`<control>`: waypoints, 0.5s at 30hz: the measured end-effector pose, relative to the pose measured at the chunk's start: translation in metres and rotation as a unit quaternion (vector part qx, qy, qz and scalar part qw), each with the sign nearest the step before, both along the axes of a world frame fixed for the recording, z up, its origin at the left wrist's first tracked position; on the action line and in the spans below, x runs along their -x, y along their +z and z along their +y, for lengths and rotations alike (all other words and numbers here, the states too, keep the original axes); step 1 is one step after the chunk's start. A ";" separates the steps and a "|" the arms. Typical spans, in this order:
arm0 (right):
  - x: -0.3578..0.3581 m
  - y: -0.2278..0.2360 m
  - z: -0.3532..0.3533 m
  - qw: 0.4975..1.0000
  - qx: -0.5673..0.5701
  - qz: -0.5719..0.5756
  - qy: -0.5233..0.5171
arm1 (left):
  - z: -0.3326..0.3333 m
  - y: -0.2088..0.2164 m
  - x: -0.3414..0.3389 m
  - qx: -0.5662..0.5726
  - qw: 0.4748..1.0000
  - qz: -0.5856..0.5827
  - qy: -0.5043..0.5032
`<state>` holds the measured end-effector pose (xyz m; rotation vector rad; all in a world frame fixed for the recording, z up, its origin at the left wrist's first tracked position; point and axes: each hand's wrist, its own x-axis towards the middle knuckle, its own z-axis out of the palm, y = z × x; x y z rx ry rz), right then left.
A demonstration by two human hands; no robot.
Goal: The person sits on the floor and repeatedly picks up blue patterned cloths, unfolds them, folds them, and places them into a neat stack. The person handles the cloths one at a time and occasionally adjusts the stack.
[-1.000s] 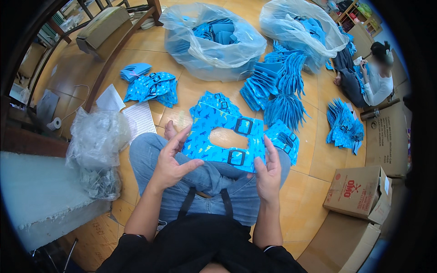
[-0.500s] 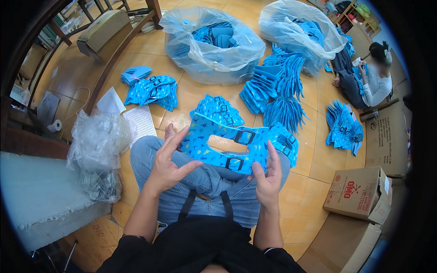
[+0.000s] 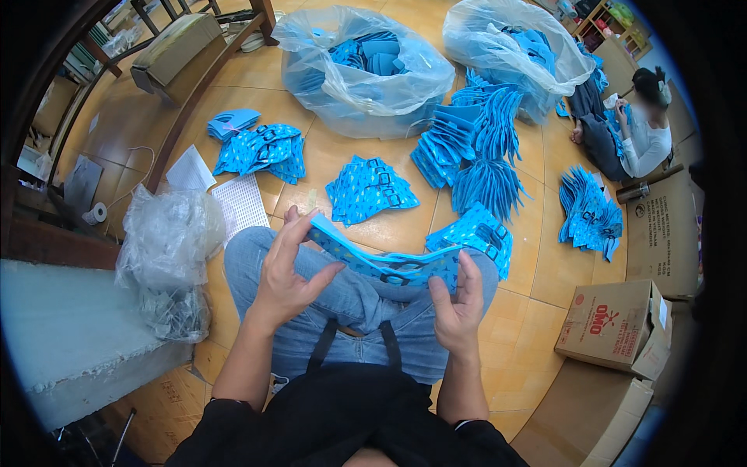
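Fingers (image 3: 290,233) of two hands (image 3: 282,280) (image 3: 457,317) hold one blue piece (image 3: 389,265), two bags (image 3: 342,105) (image 3: 478,47) beyond.

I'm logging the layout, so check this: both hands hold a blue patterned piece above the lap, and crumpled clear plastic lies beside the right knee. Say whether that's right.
The side is wrong: the head view shows the crumpled clear plastic beside the left knee. The rest stands: the left hand and right hand hold the blue patterned piece above the lap.
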<state>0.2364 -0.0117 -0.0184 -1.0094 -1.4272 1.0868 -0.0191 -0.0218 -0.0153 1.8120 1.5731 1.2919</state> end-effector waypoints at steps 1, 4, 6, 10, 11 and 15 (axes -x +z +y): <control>0.000 0.000 0.000 1.000 0.001 -0.001 -0.001 | 0.001 0.000 0.000 -0.006 1.000 0.005 0.002; 0.002 -0.001 0.001 1.000 0.012 -0.002 -0.006 | 0.002 0.002 0.000 -0.013 1.000 0.004 0.004; 0.005 0.000 0.002 1.000 0.009 0.001 -0.017 | 0.002 0.003 0.000 -0.016 1.000 0.001 0.004; 0.004 0.007 0.005 0.992 0.097 0.079 0.000 | 0.001 0.006 0.001 -0.005 1.000 0.023 0.011; 0.003 0.008 0.005 0.981 0.143 0.125 0.021 | 0.001 0.006 0.002 -0.007 1.000 0.028 0.000; 0.001 0.008 0.007 0.976 0.125 0.158 0.079 | 0.000 0.007 0.003 -0.004 1.000 0.031 -0.001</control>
